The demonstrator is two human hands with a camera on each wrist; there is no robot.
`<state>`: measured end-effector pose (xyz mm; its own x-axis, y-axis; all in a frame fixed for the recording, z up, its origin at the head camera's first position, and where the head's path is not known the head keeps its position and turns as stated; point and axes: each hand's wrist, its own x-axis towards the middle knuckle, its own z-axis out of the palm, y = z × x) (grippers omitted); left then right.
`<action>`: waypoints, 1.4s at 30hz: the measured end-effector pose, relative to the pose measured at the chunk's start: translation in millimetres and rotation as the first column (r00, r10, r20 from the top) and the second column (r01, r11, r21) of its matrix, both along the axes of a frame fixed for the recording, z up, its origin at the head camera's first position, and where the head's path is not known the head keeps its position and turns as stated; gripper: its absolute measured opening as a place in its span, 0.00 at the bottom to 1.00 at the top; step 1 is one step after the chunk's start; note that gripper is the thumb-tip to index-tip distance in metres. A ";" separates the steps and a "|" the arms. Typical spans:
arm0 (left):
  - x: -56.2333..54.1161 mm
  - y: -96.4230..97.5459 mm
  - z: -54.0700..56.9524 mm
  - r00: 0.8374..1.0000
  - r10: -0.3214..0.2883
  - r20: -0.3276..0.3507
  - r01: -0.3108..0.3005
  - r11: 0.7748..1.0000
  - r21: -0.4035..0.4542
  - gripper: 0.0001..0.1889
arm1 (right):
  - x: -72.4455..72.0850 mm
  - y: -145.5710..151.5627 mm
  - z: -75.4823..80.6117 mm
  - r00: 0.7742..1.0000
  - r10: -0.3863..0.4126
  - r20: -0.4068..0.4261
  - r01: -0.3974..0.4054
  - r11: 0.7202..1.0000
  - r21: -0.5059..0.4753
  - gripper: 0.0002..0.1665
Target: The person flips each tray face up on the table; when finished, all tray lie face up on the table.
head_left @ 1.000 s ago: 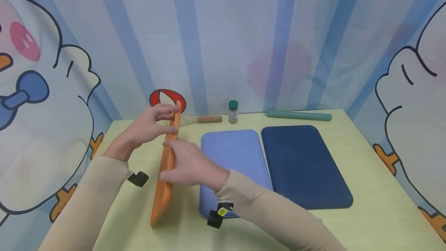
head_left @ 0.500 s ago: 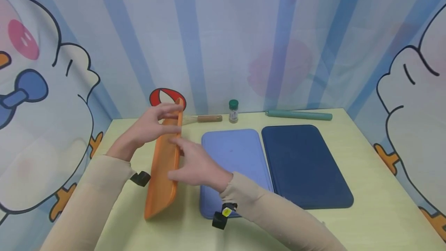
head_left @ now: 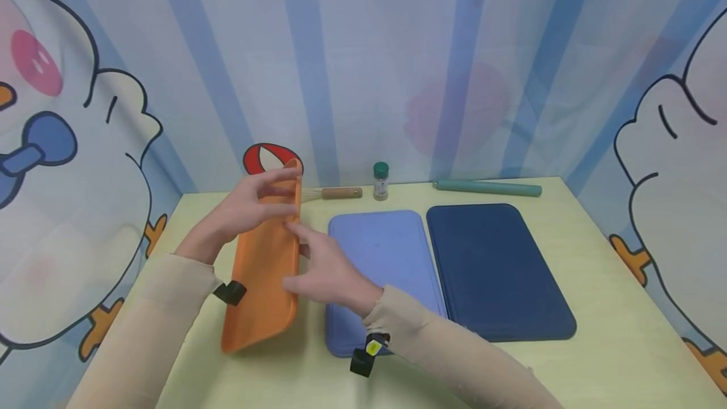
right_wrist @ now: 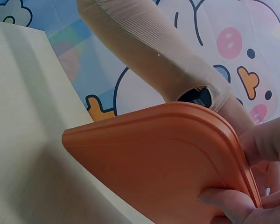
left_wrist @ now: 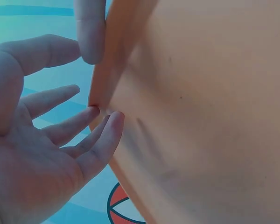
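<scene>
An orange tray (head_left: 264,276) with a low rim stands tilted on one long side at the left of the table, its hollow face turned up toward the head camera. My right hand (head_left: 329,270) pinches the raised long edge, with a digit on the underside and another over the rim in the right wrist view. Farther back along that edge is my left hand (head_left: 250,204), fingers spread and fairly straight. Its fingertips (left_wrist: 115,119) touch the tray's rim near the far corner in the left wrist view.
A light blue tray (head_left: 375,251) and a dark blue one (head_left: 494,270) lie side by side on the pale yellow table (head_left: 613,308). Along the back edge are a wooden-handled whisk (head_left: 341,192), a green-capped spice jar (head_left: 380,182) and a green stick (head_left: 488,188).
The orange tray has turned from nearly upright to a slant, its lower side swinging left so its hollow face shows. Both hands have shifted slightly right with the raised edge.
</scene>
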<state>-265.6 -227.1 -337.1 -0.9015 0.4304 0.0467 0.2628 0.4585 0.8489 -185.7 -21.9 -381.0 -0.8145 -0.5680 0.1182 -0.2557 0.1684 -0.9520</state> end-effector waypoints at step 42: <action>36.5 -95.8 -75.8 0.970 0.200 0.141 -0.177 0.971 -0.163 0.44 | -17.2 34.7 -27.1 0.986 0.011 0.165 0.040 0.954 -0.298 0.55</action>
